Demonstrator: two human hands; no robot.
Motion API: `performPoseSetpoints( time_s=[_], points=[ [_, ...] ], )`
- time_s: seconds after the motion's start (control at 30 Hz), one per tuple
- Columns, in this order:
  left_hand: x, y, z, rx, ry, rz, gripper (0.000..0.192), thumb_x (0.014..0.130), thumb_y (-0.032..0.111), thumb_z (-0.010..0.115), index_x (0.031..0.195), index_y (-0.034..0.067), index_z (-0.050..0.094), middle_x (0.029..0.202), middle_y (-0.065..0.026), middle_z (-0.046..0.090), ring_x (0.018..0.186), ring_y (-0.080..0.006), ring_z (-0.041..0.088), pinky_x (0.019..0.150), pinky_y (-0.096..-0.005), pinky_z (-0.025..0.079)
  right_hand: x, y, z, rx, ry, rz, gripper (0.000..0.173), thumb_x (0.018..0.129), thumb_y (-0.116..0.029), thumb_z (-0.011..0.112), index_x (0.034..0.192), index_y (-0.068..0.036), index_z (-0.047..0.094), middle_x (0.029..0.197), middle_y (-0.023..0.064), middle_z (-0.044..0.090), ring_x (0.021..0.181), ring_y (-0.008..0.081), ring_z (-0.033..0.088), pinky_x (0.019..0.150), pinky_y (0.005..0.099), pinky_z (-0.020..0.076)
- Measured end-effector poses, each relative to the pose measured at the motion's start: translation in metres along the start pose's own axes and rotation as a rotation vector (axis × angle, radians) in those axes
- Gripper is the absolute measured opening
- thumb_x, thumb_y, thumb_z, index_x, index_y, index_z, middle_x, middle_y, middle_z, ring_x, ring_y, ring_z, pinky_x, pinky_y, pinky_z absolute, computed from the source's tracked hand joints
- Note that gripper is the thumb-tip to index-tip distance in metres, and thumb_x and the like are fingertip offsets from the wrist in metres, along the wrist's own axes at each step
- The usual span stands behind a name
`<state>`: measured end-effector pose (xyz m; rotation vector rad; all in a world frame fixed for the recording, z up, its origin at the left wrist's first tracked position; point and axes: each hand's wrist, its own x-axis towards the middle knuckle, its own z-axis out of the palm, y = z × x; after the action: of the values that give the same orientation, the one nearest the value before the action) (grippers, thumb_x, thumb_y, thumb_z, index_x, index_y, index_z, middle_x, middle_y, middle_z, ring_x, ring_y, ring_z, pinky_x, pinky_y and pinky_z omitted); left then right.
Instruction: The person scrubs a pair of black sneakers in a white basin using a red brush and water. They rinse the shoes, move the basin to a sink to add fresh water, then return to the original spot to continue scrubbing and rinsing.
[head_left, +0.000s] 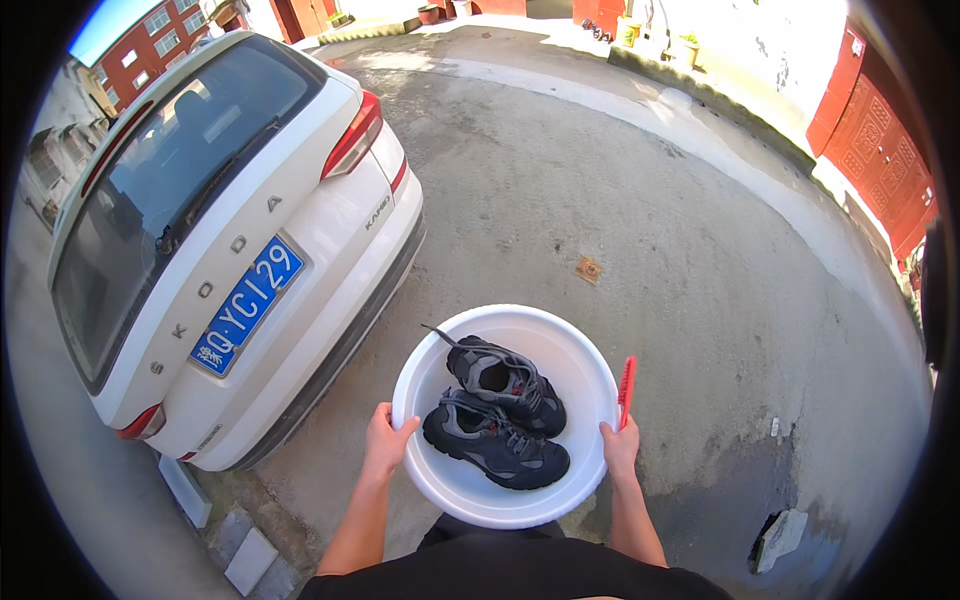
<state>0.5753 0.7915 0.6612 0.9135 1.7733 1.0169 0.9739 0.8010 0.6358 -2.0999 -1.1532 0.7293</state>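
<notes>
In front of my body I carry a round white plastic basin (589, 352). Two dark grey and black lace-up shoes lie in it: one shoe (502, 446) nearer to me, the other shoe (510, 382) behind it. A loose lace from the rear shoe hangs over the basin's far left rim. My left hand (386, 439) grips the left rim, thumb on top. At the right rim, my right hand (621, 442) grips the basin together with a red brush (627, 386), which points away from me along the outside of the rim.
A white Skoda car (375, 247) is parked close on the left, its rear towards me. Wet concrete (705, 480) and a broken slab (781, 538) lie at right. Pale tiles (251, 561) lie at lower left. Red doors (874, 142) and potted plants (684, 51) line the far wall.
</notes>
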Motion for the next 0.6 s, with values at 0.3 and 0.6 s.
performPoseSetpoints(
  time_s=[0.3, 0.6],
  points=[
    [0.316, 0.136, 0.139, 0.211, -0.066, 0.06, 0.038, 0.077, 0.019, 0.073, 0.103, -0.004, 0.058, 0.091, -0.0145, 0.065, 0.081, -0.0202, 0.063, 0.074, -0.0339, 0.05, 0.295, -0.087, 0.054, 0.036, -0.059, -0.013, 0.038, 0.072, -0.004, 0.066, 0.109, 0.005, 0.06, 0.098, 0.0158, 0.068, 0.089, 0.0244, 0.066, 0.081, 0.035, 0.0506],
    [0.635, 0.325, 0.276, 0.24, -0.242, 0.123, 0.034, 0.08, 0.018, 0.072, 0.102, -0.004, 0.059, 0.089, -0.0122, 0.066, 0.079, -0.0181, 0.063, 0.073, -0.0323, 0.05, 0.599, -0.254, 0.081, 0.349, 0.144, 0.136, 0.03, 0.073, -0.005, 0.066, 0.101, 0.003, 0.06, 0.091, 0.0137, 0.067, 0.082, 0.0233, 0.065, 0.076, 0.0345, 0.0501]
  ],
)
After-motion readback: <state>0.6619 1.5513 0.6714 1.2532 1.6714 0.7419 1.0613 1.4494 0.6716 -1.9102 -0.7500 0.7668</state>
